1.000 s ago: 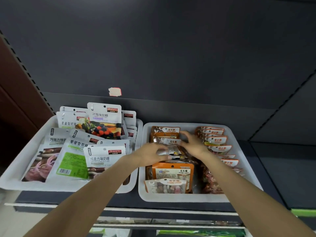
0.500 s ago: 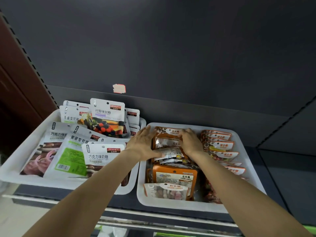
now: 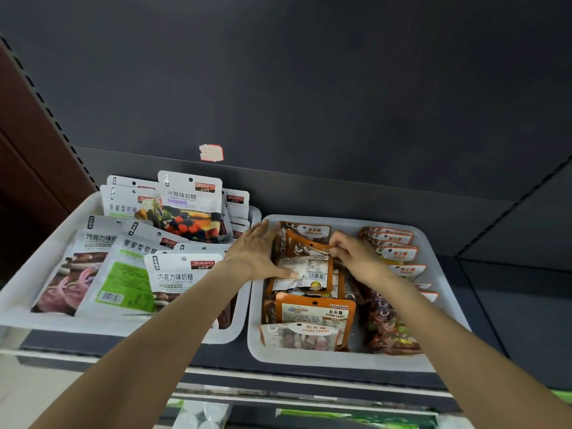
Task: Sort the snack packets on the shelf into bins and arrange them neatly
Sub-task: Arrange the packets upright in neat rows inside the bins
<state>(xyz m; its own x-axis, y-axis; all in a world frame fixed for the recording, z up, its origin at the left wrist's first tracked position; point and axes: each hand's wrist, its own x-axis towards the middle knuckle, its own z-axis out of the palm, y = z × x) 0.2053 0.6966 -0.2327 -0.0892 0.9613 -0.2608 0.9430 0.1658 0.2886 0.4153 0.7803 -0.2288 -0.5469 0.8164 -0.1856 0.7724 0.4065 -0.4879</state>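
Observation:
Two white bins stand side by side on a dark shelf. The right bin (image 3: 309, 357) holds two columns of orange stone candy packets. My left hand (image 3: 257, 252) lies with straight fingers against the left side of the left column, its thumb resting on a packet turned label-back up (image 3: 312, 270). My right hand (image 3: 356, 255) pinches the top edge of an orange packet (image 3: 305, 244) near the back of that column. More orange packets (image 3: 399, 255) are lined up in the right column. The left bin (image 3: 46, 320) holds white candy packets (image 3: 188, 205).
A dark back panel with a torn red-and-white sticker (image 3: 211, 152) rises behind the bins. A brown upright (image 3: 34, 144) bounds the shelf on the left. Bare dark shelf (image 3: 510, 298) lies right of the right bin. A lower shelf with green goods (image 3: 356, 418) shows below.
Both hands have moved toward the back of the right bin. The right hand went from lying over the packets to pinching one packet's edge. The left hand now lies flat against the column's side.

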